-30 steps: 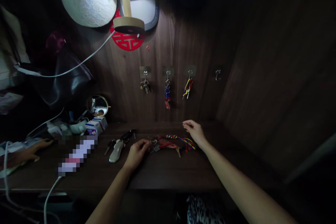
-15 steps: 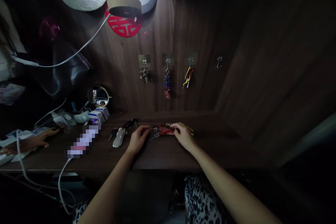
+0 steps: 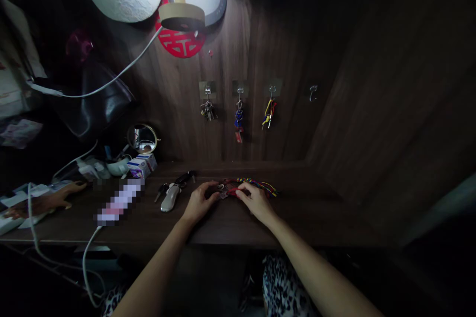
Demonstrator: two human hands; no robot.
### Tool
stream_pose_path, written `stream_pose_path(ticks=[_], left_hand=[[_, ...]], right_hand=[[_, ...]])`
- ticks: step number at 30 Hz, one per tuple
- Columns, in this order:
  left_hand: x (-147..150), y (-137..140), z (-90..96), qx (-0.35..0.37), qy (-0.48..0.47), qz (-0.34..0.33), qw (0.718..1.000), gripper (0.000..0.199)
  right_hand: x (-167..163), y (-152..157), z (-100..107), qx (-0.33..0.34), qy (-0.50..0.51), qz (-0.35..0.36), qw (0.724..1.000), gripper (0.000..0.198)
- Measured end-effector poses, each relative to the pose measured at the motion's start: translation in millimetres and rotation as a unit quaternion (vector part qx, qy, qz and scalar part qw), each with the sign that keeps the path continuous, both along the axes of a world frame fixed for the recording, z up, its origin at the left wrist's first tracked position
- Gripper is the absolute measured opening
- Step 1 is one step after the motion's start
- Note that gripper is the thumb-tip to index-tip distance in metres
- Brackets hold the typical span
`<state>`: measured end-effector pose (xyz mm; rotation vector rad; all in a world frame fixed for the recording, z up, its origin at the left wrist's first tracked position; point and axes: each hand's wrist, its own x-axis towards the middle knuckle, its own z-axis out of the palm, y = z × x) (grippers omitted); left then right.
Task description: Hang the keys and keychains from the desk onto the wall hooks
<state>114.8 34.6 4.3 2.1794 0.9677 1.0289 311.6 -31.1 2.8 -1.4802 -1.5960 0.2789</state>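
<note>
On the wooden desk lies a bundle of keys (image 3: 223, 194) with a metal ring and braided cords (image 3: 266, 187) in several colours trailing right. My right hand (image 3: 256, 203) pinches a red cord (image 3: 233, 191) of this bundle between thumb and fingertips. At the bundle's left end rests my left hand (image 3: 201, 203), its thumb and forefinger apart beside the ring; the other fingers are curled and partly hidden. Left of it is another key set (image 3: 170, 197) with a silver fob and dark keys.
Three key bunches hang from wall hooks: plain keys (image 3: 208, 110), a blue keychain (image 3: 238, 118) and a yellow-red cord (image 3: 268, 114). A fourth hook (image 3: 313, 93) is bare. Leftward are a round mirror (image 3: 142, 138), small boxes (image 3: 142, 165), a blurred-out phone (image 3: 121, 200) and a white cable (image 3: 85, 257).
My right hand has moved left along the bundle onto the red cord, uncovering the coloured cords. My left thumb and forefinger have spread apart. The view has shifted slightly.
</note>
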Motion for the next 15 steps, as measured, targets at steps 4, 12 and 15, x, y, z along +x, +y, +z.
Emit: stream_pose_path(ticks=[4, 12, 15], left_hand=[[0, 0, -2.3, 0.035, 0.045, -0.03, 0.998, 0.038], [-1, -3, 1.4, 0.093, 0.101, -0.082, 0.987, 0.028], [0, -6, 6.1, 0.09, 0.101, -0.109, 0.985, 0.024]], right_hand=[[-13, 1, 6, -0.001, 0.079, 0.045, 0.996, 0.018], [-34, 4, 24, -0.02, 0.234, 0.143, 0.961, 0.021], [-36, 8, 29, -0.043, 0.307, 0.131, 0.942, 0.029]])
